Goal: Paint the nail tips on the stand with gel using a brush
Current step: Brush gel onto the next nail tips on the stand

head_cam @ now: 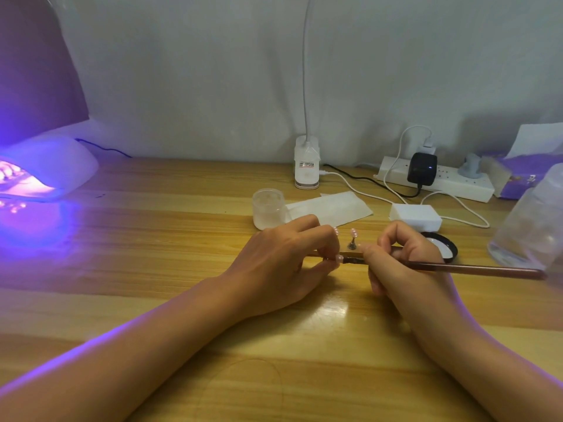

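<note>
We are seeing a brown brush and pink nail tips. The lamp is glowing purple on our yellow, striped wooden table.

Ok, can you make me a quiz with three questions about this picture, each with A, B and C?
1. Where is the frosted jar?
A. behind the left hand
B. on the power strip
C. inside the nail lamp

2. What colour is the nail lamp's light?
A. green
B. purple
C. red

3. What is the right hand doing?
A. lying flat and empty
B. holding the brush
C. lifting the jar

Answers:
1 A, the jar stands on the table just beyond the left hand.
2 B, a purple glow spills from the lamp onto the table.
3 B, its fingers are closed around the brown brush handle.
</note>
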Demonstrator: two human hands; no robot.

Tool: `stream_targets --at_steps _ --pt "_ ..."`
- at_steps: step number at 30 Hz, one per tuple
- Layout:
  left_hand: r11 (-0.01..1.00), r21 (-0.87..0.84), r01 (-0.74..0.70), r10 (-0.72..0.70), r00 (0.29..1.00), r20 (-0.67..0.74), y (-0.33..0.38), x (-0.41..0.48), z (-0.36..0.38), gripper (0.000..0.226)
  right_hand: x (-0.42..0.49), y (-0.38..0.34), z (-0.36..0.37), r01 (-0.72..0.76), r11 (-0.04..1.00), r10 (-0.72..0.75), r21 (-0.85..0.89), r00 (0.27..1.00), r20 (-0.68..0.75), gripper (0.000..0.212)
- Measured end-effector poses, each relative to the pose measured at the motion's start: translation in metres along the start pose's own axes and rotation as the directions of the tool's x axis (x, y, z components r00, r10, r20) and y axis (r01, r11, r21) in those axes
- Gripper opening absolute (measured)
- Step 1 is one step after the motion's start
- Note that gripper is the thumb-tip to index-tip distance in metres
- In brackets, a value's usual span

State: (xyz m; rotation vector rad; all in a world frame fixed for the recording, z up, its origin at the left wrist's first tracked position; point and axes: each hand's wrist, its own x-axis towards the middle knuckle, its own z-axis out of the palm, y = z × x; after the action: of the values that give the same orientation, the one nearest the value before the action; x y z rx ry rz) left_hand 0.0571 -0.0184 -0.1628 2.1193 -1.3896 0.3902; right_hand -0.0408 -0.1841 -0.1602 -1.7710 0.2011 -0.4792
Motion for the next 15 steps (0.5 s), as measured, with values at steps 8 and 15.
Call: stream_targets --at_steps 8,15 --pt "1.0 -0.03 0.006 -0.006 1.0 -0.013 -0.0013 0.0006 0.0005 0.008 -0.0001 -0.0039 -0.0013 0.035 0.987 -0.032 0.154 0.999 -0.02 0.02" --pt "1.0 -0.025 0.016 -0.016 1.0 0.001 -0.0009 0.0003 0.0 0.011 -0.0012 -0.0022 0.0019 0.03 0.998 -0.033 0.064 0.998 0.054 0.02"
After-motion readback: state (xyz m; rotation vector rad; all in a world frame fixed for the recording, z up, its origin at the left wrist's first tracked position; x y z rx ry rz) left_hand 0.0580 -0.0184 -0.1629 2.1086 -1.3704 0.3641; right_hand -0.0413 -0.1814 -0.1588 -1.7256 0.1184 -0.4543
